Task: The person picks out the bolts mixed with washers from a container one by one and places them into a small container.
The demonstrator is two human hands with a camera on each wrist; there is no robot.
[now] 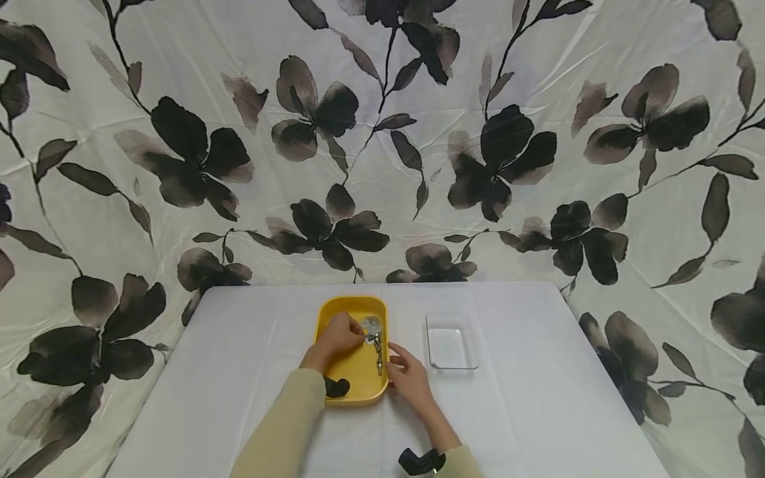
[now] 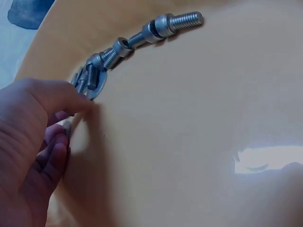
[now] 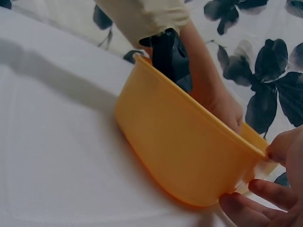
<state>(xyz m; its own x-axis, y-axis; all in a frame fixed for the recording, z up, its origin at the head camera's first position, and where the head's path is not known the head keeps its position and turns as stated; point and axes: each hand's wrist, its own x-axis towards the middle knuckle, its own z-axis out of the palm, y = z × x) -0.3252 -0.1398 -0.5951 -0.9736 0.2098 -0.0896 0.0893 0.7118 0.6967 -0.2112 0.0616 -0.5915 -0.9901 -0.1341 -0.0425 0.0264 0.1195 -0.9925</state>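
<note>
My left hand reaches into a yellow tray, its fingertips at a cluster of metal hardware along the tray's right side. Several socket head bolts lie in a line along the wall, and round flat washers sit at its far end. In the left wrist view the fingers bend beside a washer and bolts; I cannot tell whether they pinch a piece. My right hand is at the outside of the tray's right wall, fingers spread, one fingertip at the rim and others lower on the wall.
A clear rectangular container stands to the right of the tray on the white table. A flower-printed cloth hangs behind the table's far edge. Black wrist straps are on both wrists.
</note>
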